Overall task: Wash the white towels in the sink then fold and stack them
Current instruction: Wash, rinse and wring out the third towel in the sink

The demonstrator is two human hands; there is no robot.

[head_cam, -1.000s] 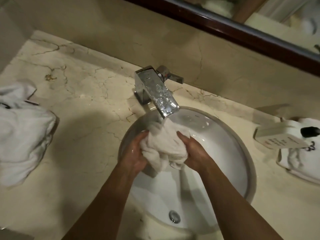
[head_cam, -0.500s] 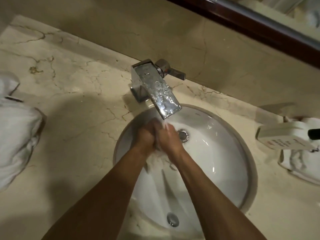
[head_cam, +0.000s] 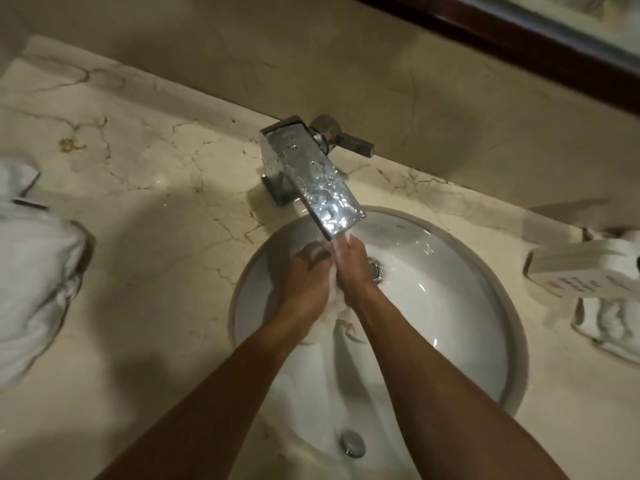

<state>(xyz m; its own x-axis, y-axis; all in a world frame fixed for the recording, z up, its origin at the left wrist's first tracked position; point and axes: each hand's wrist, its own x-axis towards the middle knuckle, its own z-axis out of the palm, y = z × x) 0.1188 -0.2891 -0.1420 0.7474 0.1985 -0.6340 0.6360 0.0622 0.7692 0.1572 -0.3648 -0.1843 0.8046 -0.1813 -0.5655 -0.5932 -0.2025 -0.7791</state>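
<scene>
Towel (head_cam: 337, 315), white and wet, sits bunched between the two hands over the sink (head_cam: 450, 306), most of it hidden by them; only a crumpled tail shows below the heels of the palms, hanging toward the basin floor. Left hand (head_cam: 306, 275) and right hand (head_cam: 353, 268) are pressed side by side, fingers curled and clamped on the cloth, knuckles up. Left fingers (head_cam: 311, 252) bend inward toward the right hand, and a sliver of white shows between them. Right fingertips (head_cam: 349, 242) lie just under the spout of the tap (head_cam: 311, 178), where the water comes down on them. Just beyond the right hand's knuckles, on the basin wall, is a round metal overflow fitting (head_cam: 375, 270). Well below the wrists, near the bottom edge of the bowl, is the drain (head_cam: 352, 443).

Far out to the left of the left fingers, on the marble counter (head_cam: 156, 237), lies a heap of white towels (head_cam: 34, 271), loosely crumpled. Well off to the right of the right fingers stands a small white card (head_cam: 585, 271) with printed text, and behind and below it a rolled white cloth (head_cam: 609, 317) on a tray at the frame edge. Beyond the tap the wall rises to a dark mirror frame (head_cam: 519, 53).
</scene>
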